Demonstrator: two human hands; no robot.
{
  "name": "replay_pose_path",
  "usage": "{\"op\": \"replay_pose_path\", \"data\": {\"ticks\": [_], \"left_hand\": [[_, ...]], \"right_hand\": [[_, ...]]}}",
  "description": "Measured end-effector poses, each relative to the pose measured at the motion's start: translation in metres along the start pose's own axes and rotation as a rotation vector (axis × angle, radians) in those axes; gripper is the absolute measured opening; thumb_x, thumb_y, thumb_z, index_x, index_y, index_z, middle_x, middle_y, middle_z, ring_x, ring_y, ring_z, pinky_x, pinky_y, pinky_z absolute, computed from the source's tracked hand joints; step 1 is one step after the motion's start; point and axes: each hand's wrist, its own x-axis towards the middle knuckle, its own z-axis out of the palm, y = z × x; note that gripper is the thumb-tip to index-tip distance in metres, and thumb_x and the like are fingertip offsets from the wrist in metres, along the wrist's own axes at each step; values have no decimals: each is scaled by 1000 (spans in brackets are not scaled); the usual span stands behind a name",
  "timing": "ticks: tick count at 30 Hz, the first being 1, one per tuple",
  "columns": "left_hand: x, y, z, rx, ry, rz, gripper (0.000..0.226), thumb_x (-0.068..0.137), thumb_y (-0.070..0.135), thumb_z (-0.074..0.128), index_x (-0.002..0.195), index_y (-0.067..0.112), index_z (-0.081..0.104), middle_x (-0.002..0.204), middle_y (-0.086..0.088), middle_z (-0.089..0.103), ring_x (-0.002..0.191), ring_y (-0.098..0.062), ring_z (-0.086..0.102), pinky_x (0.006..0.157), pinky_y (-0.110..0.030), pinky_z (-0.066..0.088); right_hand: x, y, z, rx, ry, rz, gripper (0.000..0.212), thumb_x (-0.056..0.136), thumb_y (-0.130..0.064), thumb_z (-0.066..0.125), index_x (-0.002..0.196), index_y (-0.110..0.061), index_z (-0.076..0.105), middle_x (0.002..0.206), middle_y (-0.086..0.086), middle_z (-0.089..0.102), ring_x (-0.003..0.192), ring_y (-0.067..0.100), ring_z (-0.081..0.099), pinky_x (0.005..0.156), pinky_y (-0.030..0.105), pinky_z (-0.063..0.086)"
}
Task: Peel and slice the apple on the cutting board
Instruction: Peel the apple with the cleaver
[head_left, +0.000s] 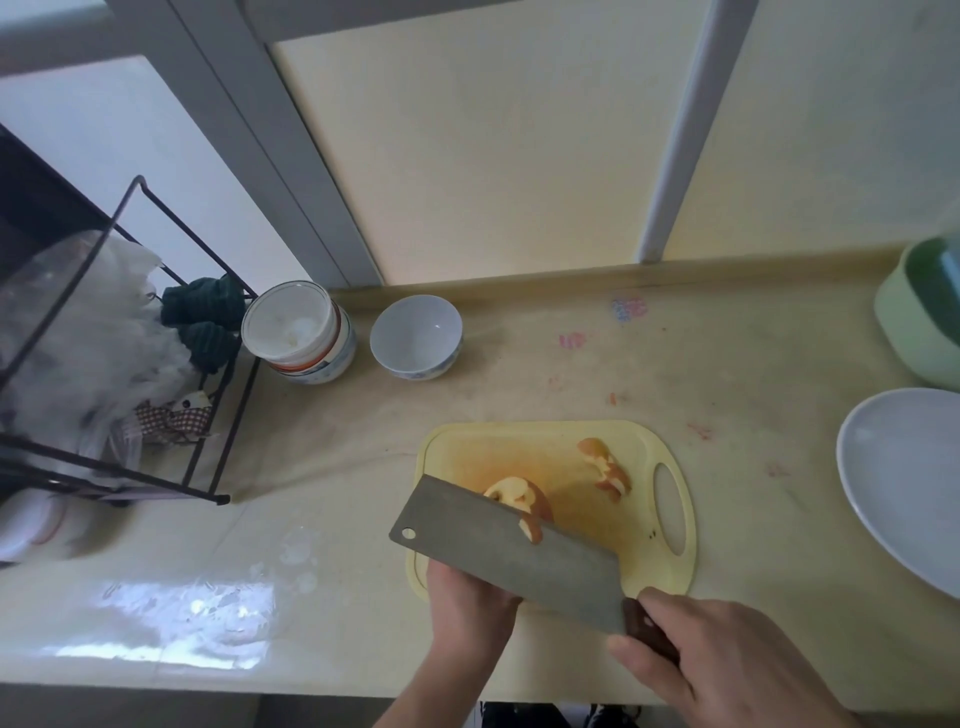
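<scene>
A yellow cutting board lies on the counter. A partly peeled apple shows above the top edge of a wide cleaver, which hides its lower part. A strip of peel lies against the blade. My right hand grips the cleaver's dark handle. My left hand is behind the blade, fingers hidden, so its hold on the apple cannot be seen. Peel scraps lie on the board near its handle hole.
A white bowl and a stack of bowls with a lidded tub stand at the back. A black wire rack with bags is at left. A grey plate and a green container sit at right.
</scene>
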Motion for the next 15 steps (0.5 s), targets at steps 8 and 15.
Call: {"op": "replay_pose_path", "data": {"ticks": [8,15], "left_hand": [[-4,-10,3,-10,6,-9,42,75,14,72,93,52,63,86,24,69,78,1,65,67,-14,49],[-20,-10,4,14,-34,-115,62,52,54,90,102,43,54,103,9,65,86,-13,66,69,-31,56]], "right_hand": [[-1,2,13,-52,125,-87,47,91,-69,25,69,-30,39,45,-12,49,30,11,43,37,20,13],[7,14,9,81,91,165,67,77,-82,-2,73,-29,39,57,-4,53,59,13,60,48,28,37]]}}
